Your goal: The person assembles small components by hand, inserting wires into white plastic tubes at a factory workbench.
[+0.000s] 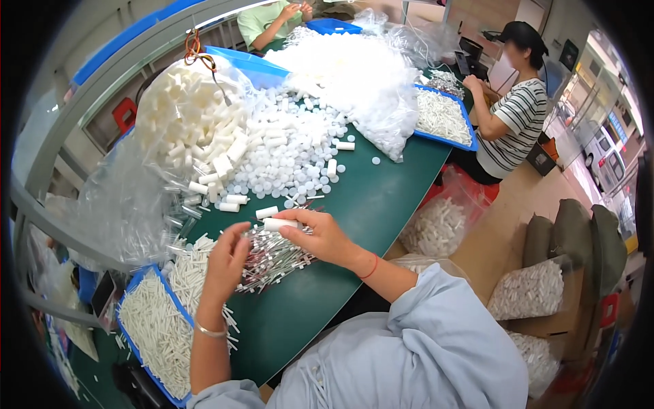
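Note:
Between the thumb and fingers of my right hand (319, 236) is a white plastic cylinder (278, 225), lying roughly sideways. My left hand (228, 258) is just left of it, fingers bent and apart, with nothing visible in them. A second white tube (266, 212) rests on the table right behind the held one. Under and between my hands lies a pile of thin wired parts (276, 258) with white tips and dark red leads. Beyond them spreads a heap of small round translucent caps (289, 160), with several white tubes lying loose at its near edge.
A blue tray (157, 334) of thin white sticks stands at the left. Clear bags of white tubes (187, 112) and white caps (368, 82) sit on the green table (371, 204). A grey metal frame (41, 146) curves along the left. Two co-workers sit at the far side and right.

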Demonstrator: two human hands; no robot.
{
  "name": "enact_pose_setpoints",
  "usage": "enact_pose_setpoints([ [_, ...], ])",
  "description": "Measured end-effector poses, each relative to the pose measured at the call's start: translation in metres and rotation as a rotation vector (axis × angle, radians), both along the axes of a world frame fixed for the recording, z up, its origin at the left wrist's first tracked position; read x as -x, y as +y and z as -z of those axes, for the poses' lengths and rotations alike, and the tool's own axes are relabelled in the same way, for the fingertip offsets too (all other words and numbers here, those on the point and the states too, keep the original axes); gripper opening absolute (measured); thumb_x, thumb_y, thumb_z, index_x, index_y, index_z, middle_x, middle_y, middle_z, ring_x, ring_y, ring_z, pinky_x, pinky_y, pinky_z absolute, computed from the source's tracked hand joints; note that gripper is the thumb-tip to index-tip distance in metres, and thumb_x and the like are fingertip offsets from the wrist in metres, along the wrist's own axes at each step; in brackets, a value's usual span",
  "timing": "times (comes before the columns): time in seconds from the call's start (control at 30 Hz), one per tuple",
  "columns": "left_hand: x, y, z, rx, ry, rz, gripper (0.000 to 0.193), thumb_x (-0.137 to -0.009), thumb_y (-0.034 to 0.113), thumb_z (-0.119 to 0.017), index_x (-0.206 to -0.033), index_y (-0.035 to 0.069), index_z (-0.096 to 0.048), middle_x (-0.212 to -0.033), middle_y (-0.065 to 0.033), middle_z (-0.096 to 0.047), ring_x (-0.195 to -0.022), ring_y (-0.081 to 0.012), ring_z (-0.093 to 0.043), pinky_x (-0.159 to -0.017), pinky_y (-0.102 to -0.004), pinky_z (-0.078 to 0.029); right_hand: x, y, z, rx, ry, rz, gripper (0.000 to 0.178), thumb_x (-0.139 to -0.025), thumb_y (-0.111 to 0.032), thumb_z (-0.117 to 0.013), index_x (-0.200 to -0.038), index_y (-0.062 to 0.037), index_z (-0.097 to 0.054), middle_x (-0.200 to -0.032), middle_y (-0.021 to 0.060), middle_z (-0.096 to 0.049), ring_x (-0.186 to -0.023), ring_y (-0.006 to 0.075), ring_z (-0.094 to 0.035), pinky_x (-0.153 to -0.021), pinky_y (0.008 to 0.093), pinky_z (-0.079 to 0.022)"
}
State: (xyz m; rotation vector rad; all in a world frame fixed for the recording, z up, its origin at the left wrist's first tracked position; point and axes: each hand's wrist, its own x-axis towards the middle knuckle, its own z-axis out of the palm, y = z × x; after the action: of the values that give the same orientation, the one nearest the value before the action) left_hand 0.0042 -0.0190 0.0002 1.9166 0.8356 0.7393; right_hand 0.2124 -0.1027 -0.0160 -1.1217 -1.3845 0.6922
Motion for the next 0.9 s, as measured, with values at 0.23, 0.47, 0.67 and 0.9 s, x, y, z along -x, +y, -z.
enact_pose_setpoints([
  [0.23,-0.008,-0.049,-0.003,0.273,-0.253,-0.021,0.024,-0.093,0.013,-0.059,-0.113,0.001,-0.058,-0.082,0.0028,-0.055,-0.071,-0.0037,-0.047,-0.061,-0.0179,-0.038,0.014,-0.018,-0.011,-0.188,-0.061,-0.025,0.026,-0.085,-0.016,-0.068,-0.11,-0.0092,-0.069,-0.089,0.0049,-0.068,-0.075,0.0134,-0.059,-0.065,0.0265,-0.045],
  [0.47,0.001,-0.066,0.008,0.275,-0.056,0.059,0.023,-0.09,0.015,-0.063,-0.107,0.0,-0.062,-0.079,0.0014,-0.06,-0.07,-0.0043,-0.052,-0.062,-0.0194,-0.041,-0.006,-0.043,-0.001,-0.234,-0.504,-0.102,0.021,-0.08,-0.018,-0.07,-0.1,-0.0123,-0.07,-0.068,0.0046,-0.059,-0.068,0.0216,-0.057,-0.07,0.0344,-0.045],
  [0.67,0.002,-0.084,0.004,0.252,0.296,0.175,0.023,-0.092,0.019,-0.063,-0.103,-0.001,-0.062,-0.082,0.0021,-0.059,-0.073,-0.0037,-0.051,-0.064,-0.0192,-0.041,0.003,-0.055,0.001,-0.303,-0.648,-0.251,0.014,-0.082,-0.014,-0.065,-0.095,-0.0086,-0.066,-0.067,0.0062,-0.058,-0.07,0.0251,-0.059,-0.081,0.0377,-0.043],
  [0.9,0.001,-0.092,0.032,0.117,0.18,0.064,0.029,-0.087,0.027,-0.066,-0.091,-0.001,-0.063,-0.069,-0.0052,-0.062,-0.064,-0.0091,-0.056,-0.06,-0.0209,-0.043,0.031,-0.057,0.015,-0.126,-0.756,-0.302,0.046,-0.08,-0.012,-0.064,-0.123,-0.0058,-0.048,-0.071,0.0063,-0.061,-0.072,0.0257,-0.061,-0.081,0.0366,-0.043],
])
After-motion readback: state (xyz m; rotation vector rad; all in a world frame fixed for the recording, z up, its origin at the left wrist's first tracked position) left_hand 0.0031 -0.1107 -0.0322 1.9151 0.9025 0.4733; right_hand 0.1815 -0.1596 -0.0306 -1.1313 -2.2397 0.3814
